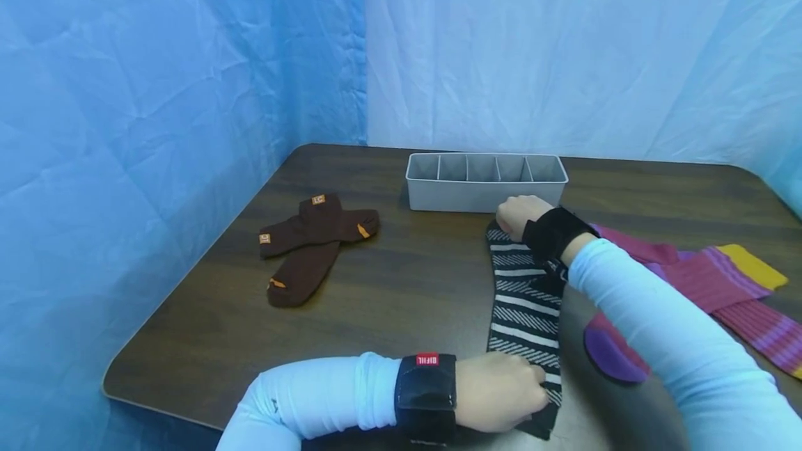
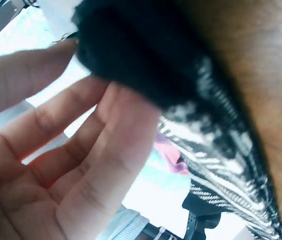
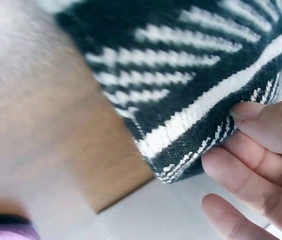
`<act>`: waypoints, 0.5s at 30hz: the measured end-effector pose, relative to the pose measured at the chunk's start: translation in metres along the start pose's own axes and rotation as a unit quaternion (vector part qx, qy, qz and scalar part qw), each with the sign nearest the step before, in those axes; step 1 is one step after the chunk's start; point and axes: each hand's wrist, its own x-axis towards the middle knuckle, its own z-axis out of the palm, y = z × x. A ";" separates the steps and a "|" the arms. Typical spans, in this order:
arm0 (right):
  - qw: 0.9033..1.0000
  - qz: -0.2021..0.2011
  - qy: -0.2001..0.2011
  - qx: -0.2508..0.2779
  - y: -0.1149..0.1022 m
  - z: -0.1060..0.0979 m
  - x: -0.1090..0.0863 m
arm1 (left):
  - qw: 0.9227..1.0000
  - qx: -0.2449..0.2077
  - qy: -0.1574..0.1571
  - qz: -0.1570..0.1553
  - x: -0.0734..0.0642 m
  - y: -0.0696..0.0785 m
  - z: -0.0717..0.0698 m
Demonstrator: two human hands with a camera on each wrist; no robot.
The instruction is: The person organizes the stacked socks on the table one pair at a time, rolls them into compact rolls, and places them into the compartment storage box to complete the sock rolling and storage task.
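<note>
A black-and-white patterned sock (image 1: 525, 308) stretches lengthwise between my two hands, right of the middle of the table. My left hand (image 1: 501, 392) holds its near black end. In the left wrist view, thumb and fingers (image 2: 126, 135) pinch that dark fabric. At the sock's far end is my right hand (image 1: 523, 216), just in front of the grey box. The right wrist view shows thumb and fingers (image 3: 245, 175) pinching the sock's striped edge. Part of the sock's far end is hidden beneath the right hand and wristband.
A grey divided box (image 1: 482, 195) stands near the back edge of the brown table (image 1: 207, 326). Two dark brown socks (image 1: 307, 246) lie crossed on the left. Pink, purple and yellow striped socks (image 1: 708, 280) lie at right, partly under the right sleeve. Blue sheeting (image 1: 551, 47) surrounds the table.
</note>
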 end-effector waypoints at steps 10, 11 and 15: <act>0.999 -0.022 0.030 -0.012 -0.010 0.005 0.000 | 0.999 0.019 -0.026 0.015 -0.006 0.007 0.000; 0.999 -0.022 0.034 -0.016 -0.011 0.006 -0.001 | 0.999 0.022 -0.025 0.015 -0.006 0.008 0.001; 0.998 -0.022 0.058 -0.031 -0.011 0.007 -0.001 | 0.999 0.032 -0.024 0.010 -0.006 0.010 0.002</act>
